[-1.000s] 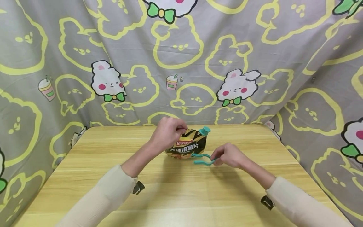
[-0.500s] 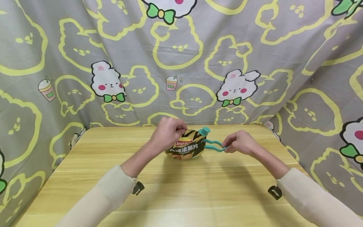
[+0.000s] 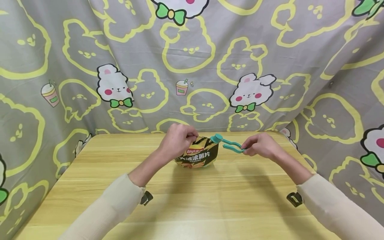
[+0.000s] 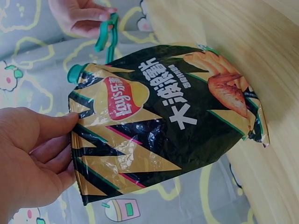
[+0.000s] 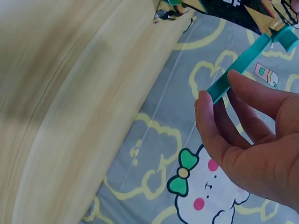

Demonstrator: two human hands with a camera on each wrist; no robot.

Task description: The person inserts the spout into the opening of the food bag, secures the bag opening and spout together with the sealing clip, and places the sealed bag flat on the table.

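Fingers (image 4: 52, 125) of your left hand (image 3: 177, 138) pinch the top edge of the chip bag (image 3: 198, 158), probably to keep it upright, its base apparently on the surface (image 3: 210, 200). At the bag's upper right corner sits a teal cap (image 3: 217, 138); how it is fixed can't be told. Farthest right, your right hand (image 3: 261, 146) grips the teal clip (image 3: 232, 149) by its joined end, presumably leaving both arms free towards that corner; contact is unclear.
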